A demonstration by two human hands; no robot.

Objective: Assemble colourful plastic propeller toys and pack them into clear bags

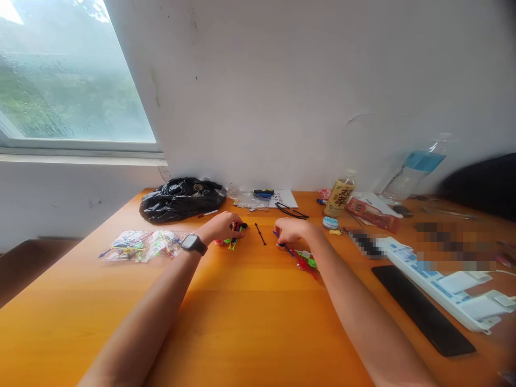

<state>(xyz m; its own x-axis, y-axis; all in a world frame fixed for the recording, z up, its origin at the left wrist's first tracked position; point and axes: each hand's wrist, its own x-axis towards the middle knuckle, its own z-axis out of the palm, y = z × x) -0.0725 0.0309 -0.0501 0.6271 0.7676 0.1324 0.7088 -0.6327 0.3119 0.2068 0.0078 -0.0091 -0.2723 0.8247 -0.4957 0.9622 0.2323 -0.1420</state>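
Note:
My left hand (226, 226), with a dark watch on its wrist, is curled over a small cluster of coloured plastic pieces (233, 243), green, blue and black; the fingers close on some of them. A red and white round piece (219, 242) lies under that hand. My right hand (291, 232) pinches a thin blue plastic stick (288, 250) close to the table. Beside its wrist lie red, green and white plastic pieces (307, 262), partly hidden by the forearm. Between both hands a thin black stick with knobbed ends (260, 234) rests on the wooden table (258, 322).
Clear bags of coloured pieces (141, 245) lie at left, before a black plastic bag (181, 200). Glasses (291, 210) lie near the wall. To the right are a yellow drink bottle (339, 196), a white power strip (437, 290), a black phone-like slab (421, 309) and a water bottle (417, 166).

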